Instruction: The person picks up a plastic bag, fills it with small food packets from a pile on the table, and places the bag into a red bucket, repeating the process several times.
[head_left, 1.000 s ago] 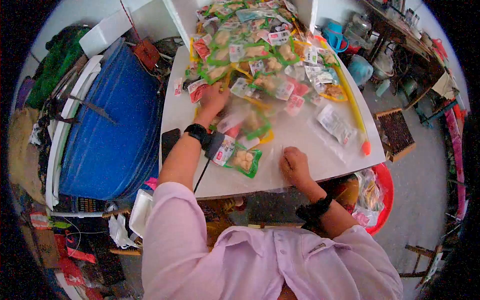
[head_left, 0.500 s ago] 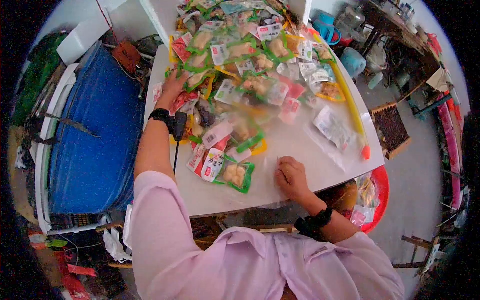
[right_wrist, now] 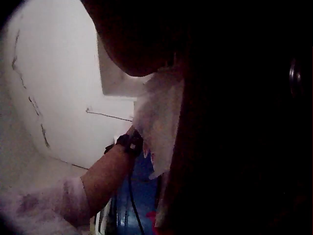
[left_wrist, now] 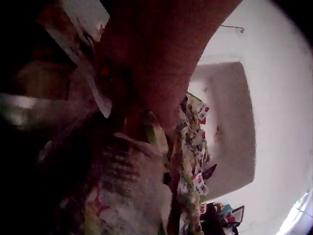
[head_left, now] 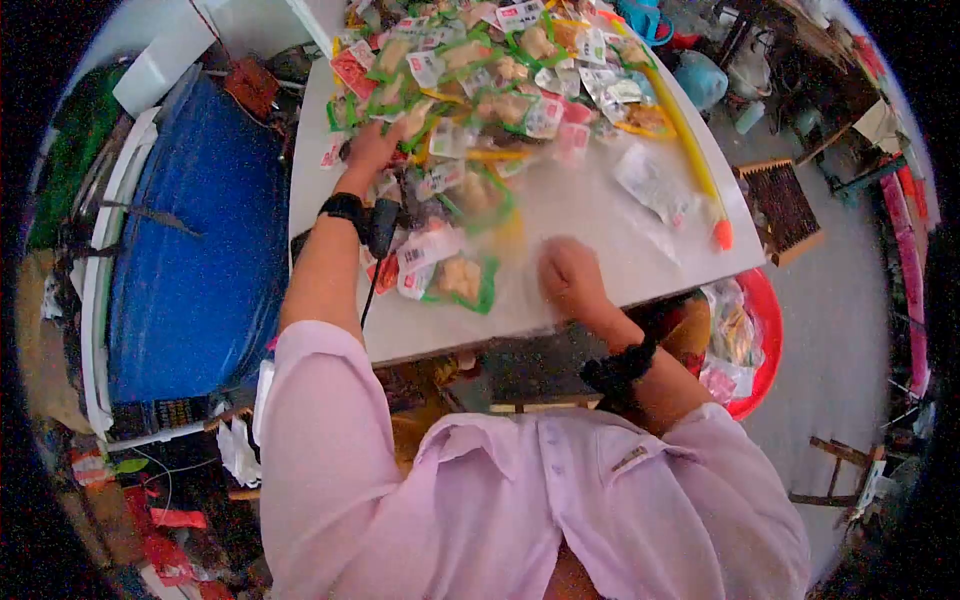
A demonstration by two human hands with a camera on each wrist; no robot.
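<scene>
White table (head_left: 600, 215): a plain top with a bare strip around the right hand; its near edge runs just behind that hand.
Room: grey floor (head_left: 840, 330) to the right of the right hand; a blue cover (head_left: 200, 230) lies left of the left arm; a red basin (head_left: 765, 350) sits low, right of the right wrist, under the table corner; a brown brush (head_left: 782, 208) lies past the table edge, right of the right hand.
Yellow stick (head_left: 690, 140): with its orange tip, it runs along the table edge, ahead and right of the right hand.
Snack packets (head_left: 480, 70): a loose heap of see-through packets with green, red and yellow borders, ahead of both hands and spilling back between them.
Green-edged packet (head_left: 460, 280): holds pale lumps and lies flat between the hands, just left of the right hand.
Left hand (head_left: 372, 148): stretched forward at the heap's left side, fingers lying out straight on the packets, clasping nothing that shows.
Right hand (head_left: 565, 272): well apart from the left, knuckles up and fingers curled under, resting on the table.
Clear film (right_wrist: 156, 122): the right wrist view shows it right against the right hand; I cannot tell whether the fingers pinch it.
Labels (head_left: 520, 14): white tags with red marks on many packets; the print is too small and blurred to read.
</scene>
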